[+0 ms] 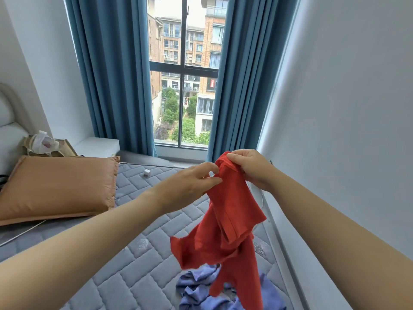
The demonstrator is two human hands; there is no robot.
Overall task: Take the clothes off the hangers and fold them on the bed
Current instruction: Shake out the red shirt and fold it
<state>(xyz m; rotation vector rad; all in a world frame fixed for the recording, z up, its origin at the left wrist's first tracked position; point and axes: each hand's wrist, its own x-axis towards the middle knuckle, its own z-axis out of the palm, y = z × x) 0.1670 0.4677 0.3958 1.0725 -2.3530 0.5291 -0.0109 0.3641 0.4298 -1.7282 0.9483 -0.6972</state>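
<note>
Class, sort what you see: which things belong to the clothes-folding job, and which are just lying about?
Job: red garment, pinched by left hand and right hand; crumpled blue garment; bed.
Lying about: orange pillow, small white box, plastic bag.

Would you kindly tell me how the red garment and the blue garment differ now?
The red garment hangs in the air, gripped at its top by the right hand and pinched by the left hand; the blue garment lies crumpled on the bed, touched by neither hand. The red one hangs long; the blue one is bunched in a heap. Both are unfolded, with no hanger showing.
</note>
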